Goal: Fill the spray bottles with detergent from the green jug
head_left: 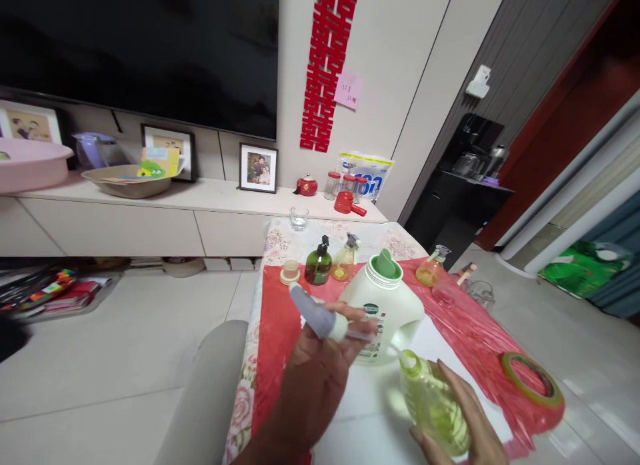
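My left hand is closed on a grey-and-white pump sprayer head, lifted above the table, its thin tube reaching toward the bottle below. My right hand wraps round a small yellow-green bottle with its neck open, near the table's front edge. Just behind both hands stands a big white detergent jug with a green spout.
On the red cloth stand a dark green pump bottle, two amber spray bottles, a small jar and a glass. A tape roll lies at right. A low cabinet lines the wall.
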Motion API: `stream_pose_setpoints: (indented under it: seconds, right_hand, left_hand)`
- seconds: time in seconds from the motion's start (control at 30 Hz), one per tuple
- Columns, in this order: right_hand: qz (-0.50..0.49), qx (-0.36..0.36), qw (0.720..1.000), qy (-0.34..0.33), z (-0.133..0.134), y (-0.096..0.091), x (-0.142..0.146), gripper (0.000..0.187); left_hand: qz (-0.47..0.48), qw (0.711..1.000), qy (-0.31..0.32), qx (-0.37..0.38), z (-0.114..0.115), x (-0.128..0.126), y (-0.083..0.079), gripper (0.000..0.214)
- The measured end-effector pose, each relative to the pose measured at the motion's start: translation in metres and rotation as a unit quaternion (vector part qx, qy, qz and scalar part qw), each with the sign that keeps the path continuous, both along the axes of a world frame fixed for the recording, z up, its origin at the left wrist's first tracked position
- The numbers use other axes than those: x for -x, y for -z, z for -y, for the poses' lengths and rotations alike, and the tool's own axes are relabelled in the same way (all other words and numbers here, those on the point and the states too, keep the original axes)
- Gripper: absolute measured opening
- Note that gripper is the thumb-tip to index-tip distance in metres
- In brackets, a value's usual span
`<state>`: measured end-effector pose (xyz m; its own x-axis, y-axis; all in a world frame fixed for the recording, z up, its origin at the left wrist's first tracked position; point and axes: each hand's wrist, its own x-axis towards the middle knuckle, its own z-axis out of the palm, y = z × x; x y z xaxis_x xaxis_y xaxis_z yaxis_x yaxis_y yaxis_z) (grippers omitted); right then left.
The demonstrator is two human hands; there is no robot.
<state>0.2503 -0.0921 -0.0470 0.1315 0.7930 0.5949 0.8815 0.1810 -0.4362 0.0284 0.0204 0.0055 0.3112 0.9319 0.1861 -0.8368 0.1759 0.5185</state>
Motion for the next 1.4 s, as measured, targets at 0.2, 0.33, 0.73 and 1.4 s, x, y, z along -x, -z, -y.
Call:
stream_pose_setpoints:
  seconds: [0.2,0.33,0.73,1.4]
  right_hand:
    - [0.044,-0.002,0.996,0.083,-0.009,-0.021,-0.039,0.075]
    - [0.135,-0.024,0.988,0.069,-0.031,-0.063,-0.051,0.077]
    - [0.281,-0.035,0.956,-0.079,-0.099,-0.166,-0.036,0.066]
    - [0.486,0.007,0.866,-0.119,-0.125,-0.221,-0.032,0.052]
  left_hand:
    - [0.052,0.997,0.012,0.051,-0.029,0.016,0.033,0.038]
    - [0.053,0.992,0.104,0.042,-0.025,0.008,0.052,0.039]
    - [-0.051,0.976,0.209,0.043,-0.016,0.0,0.083,0.04]
    - [0.029,0.971,0.238,0.007,-0.02,-0.002,0.105,0.036]
